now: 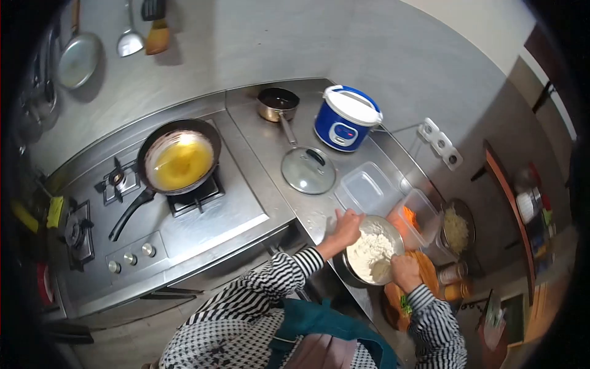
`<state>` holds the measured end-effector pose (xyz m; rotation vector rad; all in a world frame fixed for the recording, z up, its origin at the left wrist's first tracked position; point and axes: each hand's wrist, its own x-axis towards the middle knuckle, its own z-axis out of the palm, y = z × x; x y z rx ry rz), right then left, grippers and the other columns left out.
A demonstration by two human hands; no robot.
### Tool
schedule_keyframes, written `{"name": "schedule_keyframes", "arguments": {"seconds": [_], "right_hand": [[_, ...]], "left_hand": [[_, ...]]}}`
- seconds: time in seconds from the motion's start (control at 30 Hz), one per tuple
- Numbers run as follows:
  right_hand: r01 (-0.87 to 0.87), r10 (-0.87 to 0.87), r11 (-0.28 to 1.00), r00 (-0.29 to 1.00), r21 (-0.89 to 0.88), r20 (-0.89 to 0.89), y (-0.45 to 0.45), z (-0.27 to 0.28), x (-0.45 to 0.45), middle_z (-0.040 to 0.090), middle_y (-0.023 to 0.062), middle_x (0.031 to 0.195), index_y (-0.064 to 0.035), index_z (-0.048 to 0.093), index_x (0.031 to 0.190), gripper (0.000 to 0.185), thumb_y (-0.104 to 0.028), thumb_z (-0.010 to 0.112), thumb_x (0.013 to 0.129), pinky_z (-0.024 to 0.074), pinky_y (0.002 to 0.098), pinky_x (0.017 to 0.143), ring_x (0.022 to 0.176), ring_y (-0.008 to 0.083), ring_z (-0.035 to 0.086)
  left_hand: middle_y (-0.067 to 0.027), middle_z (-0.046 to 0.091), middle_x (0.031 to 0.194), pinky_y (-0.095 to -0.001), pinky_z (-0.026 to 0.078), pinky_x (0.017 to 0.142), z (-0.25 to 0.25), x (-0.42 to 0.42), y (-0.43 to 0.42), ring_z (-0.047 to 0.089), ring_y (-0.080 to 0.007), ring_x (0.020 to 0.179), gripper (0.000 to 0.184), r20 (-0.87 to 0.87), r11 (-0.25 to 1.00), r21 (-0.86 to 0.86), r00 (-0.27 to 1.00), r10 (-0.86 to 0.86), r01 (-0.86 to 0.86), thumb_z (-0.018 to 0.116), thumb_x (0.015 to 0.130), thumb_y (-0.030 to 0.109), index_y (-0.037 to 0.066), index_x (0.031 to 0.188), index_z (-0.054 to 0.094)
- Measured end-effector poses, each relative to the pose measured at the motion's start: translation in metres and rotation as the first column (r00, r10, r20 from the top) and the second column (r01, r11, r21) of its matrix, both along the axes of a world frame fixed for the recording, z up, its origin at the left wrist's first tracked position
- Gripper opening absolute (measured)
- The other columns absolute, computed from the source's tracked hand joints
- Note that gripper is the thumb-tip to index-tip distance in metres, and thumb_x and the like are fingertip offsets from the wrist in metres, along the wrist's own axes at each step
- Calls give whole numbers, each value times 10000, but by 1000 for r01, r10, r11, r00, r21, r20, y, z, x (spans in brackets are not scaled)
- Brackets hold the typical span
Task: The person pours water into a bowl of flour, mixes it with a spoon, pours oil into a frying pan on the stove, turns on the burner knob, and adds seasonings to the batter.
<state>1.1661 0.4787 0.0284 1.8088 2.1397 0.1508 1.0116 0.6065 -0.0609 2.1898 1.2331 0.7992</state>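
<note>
A metal bowl [401, 237] holding a pale, floury mixture [370, 251] sits on the counter in front of me. My left hand [346, 229] is closed on the bowl's left rim. At the opposite side, my right hand [405, 273] makes a fist over the rim, around what looks like a spoon; its rounded end [381, 268] rests in the mixture and its handle is hidden by my fingers. Just beyond the bowl are a plastic container with orange shreds [408, 216] and a clear plastic box [369, 187].
To the left, a frying pan [147, 161] with yellow oil sits on the stove [246, 212]. Farther back stand a saucepan [270, 113], a glass lid [307, 172] and a blue rice cooker [335, 120]. Shredded food [455, 230] and a wooden board [427, 273] lie right.
</note>
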Motion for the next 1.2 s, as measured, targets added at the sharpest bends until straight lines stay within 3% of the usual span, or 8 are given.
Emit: {"name": "schedule_keyframes", "arguments": {"seconds": [0.13, 0.27, 0.47, 0.63, 0.83, 1.0, 1.07, 1.2], "right_hand": [[-184, 185, 975, 983, 121, 8, 3, -20, -49, 612, 152, 650, -42, 614, 724, 116, -98, 513, 720, 492, 390, 525, 606, 281, 627], [-135, 143, 979, 989, -151, 43, -29, 35, -30, 618, 136, 658, -67, 619, 723, 137, -141, 505, 737, 483, 390, 495, 571, 260, 618], [-238, 234, 952, 971, 190, 43, 18, -27, -29, 622, 131, 651, -47, 633, 775, 145, -138, 529, 729, 503, 351, 538, 607, 249, 633], [-165, 157, 979, 984, -121, -80, -33, 32, -32, 626, 148, 699, -74, 628, 741, 122, -130, 521, 730, 502, 362, 545, 639, 241, 635], [-138, 150, 964, 988, 227, -32, 17, -27, -21, 623, 130, 693, -60, 620, 692, 124, -130, 522, 724, 502, 363, 543, 640, 235, 633], [-108, 87, 982, 987, -156, -138, -32, 46, -36, 622, 110, 714, -75, 626, 750, 116, -123, 526, 718, 496, 387, 628, 720, 256, 626], [47, -40, 992, 997, -115, 66, -22, 39, -3, 621, 98, 681, -72, 635, 719, 116, -141, 541, 718, 496, 384, 591, 668, 241, 628], [-154, 171, 965, 983, 212, -64, 13, -12, -18, 611, 116, 641, -71, 635, 673, 125, -145, 541, 710, 489, 342, 529, 593, 216, 622]], "left_hand": [[-149, 564, 928, -655, 206, 907, 13, -10, -7, 472, -283, 1012, 498, 85, 999, -34, 995, 43, -41, 506, 645, -51, 44, 1134, 531], [-141, 562, 917, -628, 228, 897, 9, -13, -2, 479, -271, 1001, 516, 62, 996, -32, 995, 80, -78, 520, 634, -43, 58, 1140, 528], [-126, 576, 966, -536, 270, 912, -2, -5, 1, 484, -247, 1017, 550, -49, 998, 43, 997, 58, -56, 565, 633, 18, 112, 1173, 523], [-108, 598, 922, -589, 205, 950, 9, -17, 0, 483, -240, 1003, 500, 23, 997, -32, 998, 67, -66, 567, 655, 10, 104, 1145, 553], [-113, 598, 916, -526, 230, 930, -1, -12, -1, 482, -228, 1016, 493, 11, 996, 54, 997, 73, -74, 589, 635, 15, 104, 1119, 578], [-127, 576, 957, -433, 264, 880, 12, -17, -6, 470, -236, 1022, 498, 23, 996, -18, 996, 87, -86, 494, 628, -51, 85, 1098, 591], [-123, 582, 962, -441, 256, 890, 7, -14, -2, 464, -236, 1032, 494, 21, 997, 17, 997, 74, -74, 496, 627, -49, 88, 1091, 596], [-89, 596, 979, -466, 229, 914, -1, -3, -4, 448, -225, 1064, 491, -1, 988, 131, 997, 80, -79, 542, 613, -17, 113, 1084, 601]]}}
